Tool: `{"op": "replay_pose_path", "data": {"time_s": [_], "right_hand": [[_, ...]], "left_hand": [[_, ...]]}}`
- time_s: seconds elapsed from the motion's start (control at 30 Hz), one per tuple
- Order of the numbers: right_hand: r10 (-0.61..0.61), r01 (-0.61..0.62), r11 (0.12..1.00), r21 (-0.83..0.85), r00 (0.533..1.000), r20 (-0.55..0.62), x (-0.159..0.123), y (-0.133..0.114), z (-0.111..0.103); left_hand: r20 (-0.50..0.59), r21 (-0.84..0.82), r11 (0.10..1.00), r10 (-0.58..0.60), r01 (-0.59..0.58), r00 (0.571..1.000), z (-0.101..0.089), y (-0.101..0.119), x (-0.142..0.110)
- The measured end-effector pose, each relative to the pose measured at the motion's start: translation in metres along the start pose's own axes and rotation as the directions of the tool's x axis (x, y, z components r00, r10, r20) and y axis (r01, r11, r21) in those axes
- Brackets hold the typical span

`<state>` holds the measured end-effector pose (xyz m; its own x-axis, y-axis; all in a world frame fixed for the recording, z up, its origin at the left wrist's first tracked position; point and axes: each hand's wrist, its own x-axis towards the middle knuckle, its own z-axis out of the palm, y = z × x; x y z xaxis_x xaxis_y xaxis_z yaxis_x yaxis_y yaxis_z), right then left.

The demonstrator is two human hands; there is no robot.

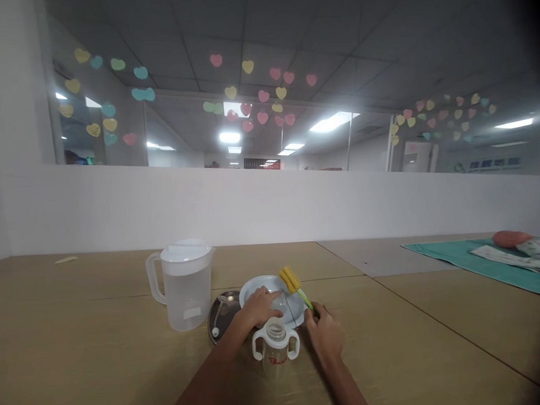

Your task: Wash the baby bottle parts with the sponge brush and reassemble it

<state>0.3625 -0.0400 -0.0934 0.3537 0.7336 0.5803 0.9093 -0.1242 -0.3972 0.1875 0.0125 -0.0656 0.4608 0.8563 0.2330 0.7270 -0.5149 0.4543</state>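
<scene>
My left hand (259, 305) lies over the near part of a pale blue bowl (255, 287) on the wooden table, fingers curled loosely on something clear inside it that I cannot make out. My right hand (324, 329) is closed on the green handle of a bottle brush (294, 284), whose yellow sponge head points up and left over the bowl's rim. A clear two-handled baby bottle (275, 344) with no lid stands just in front of the bowl, between my forearms.
A translucent pitcher (183, 283) of water with a white lid stands left of the bowl. A dark round lid (221, 315) lies flat beside the bowl. A teal mat (484, 259) with cloths and an orange object lies far right.
</scene>
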Motion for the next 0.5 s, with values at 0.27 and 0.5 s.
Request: {"op": "replay_pose_path", "data": {"time_s": [0.27,0.5], "right_hand": [[0.010,-0.011,1.000,0.018,0.999,0.043,0.000,-0.001,0.000],[-0.052,0.055,0.996,0.068,0.998,-0.038,0.000,0.004,0.006]], "left_hand": [[0.017,0.063,0.996,-0.059,0.057,0.998,-0.001,0.001,-0.001],[-0.270,-0.274,0.960,-0.027,-0.050,0.962,-0.019,0.001,0.004]]}}
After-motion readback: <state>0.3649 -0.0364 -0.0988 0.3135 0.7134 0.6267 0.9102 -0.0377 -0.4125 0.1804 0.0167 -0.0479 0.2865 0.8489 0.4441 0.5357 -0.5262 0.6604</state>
